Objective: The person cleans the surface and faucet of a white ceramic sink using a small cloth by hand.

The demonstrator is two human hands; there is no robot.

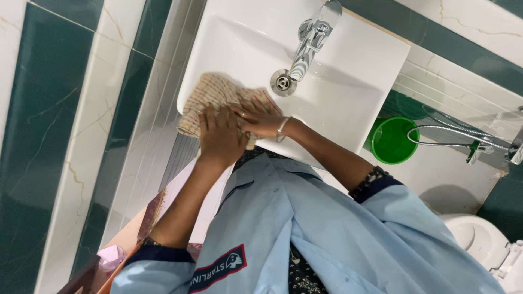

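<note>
1. Pressing both palms flat is the right contact: your left hand (220,136) lies spread on the checked cloth (210,100), fingers splayed, not pinching any of it. Your right hand (259,121) lies beside it, fingers extended across the same cloth and partly under the left one. A metal bangle (282,126) sits on that wrist.
2. Note where the cloth is: on the front left part of the white washbasin (348,71), draped over the near rim, with one corner hanging off the left edge. My read is that the overhang will drag; gather it under your palm so the whole pad stays on the porcelain.
3. Keep the load through the heels of your hands, not the fingertips. Flat pressure likely keeps the cloth from bunching.
4. Work outward from the rim toward the drain (282,81), which lies just beyond the cloth's far edge, apart from it. Stop short of the drain so fabric does not snag in it.
5. Mind the chrome tap (311,38): its spout hangs over the drain, near your right fingertips. Pass under it, not into it.
6. Watch your sleeves: the light blue cuffs (376,185) sit well back from the basin, so they look safe from wetting.
7. Ignore the green bucket (393,140) and hose (452,130) off to your right, and the toilet (479,239) beyond them; all are well apart from the cloth.
</note>
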